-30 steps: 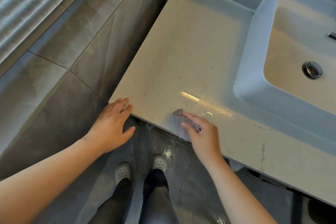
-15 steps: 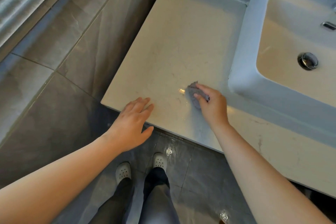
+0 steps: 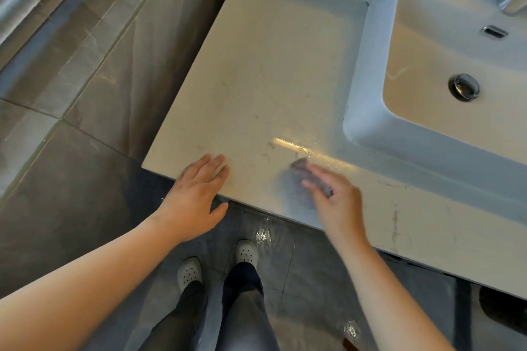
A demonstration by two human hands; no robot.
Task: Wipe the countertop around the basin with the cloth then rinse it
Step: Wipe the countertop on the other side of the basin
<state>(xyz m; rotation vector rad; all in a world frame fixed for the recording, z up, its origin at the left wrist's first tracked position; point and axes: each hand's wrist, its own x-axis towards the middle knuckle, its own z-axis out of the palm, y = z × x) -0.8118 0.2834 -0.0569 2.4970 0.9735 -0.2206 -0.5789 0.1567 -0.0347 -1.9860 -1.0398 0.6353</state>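
Note:
A beige stone countertop (image 3: 268, 65) stretches left of a white rectangular basin (image 3: 368, 88). My right hand (image 3: 336, 199) presses a small grey cloth (image 3: 298, 179) flat on the countertop near its front edge, fingers stretched over it; hand and cloth are blurred by motion. A wet streak (image 3: 302, 148) glints just beyond the cloth, in front of the basin's corner. My left hand (image 3: 196, 193) rests open on the front left corner of the countertop, fingers straight and thumb hanging over the edge.
The basin has a chrome drain plug (image 3: 463, 87), an overflow slot (image 3: 494, 31) and a tap (image 3: 513, 2) at the top right. Grey tiled wall (image 3: 85, 65) runs along the left. My feet in white clogs (image 3: 245, 251) stand on wet floor tiles below.
My right hand slid the cloth away toward the basin corner, then back to the front edge. My left hand shifted a little right along the edge.

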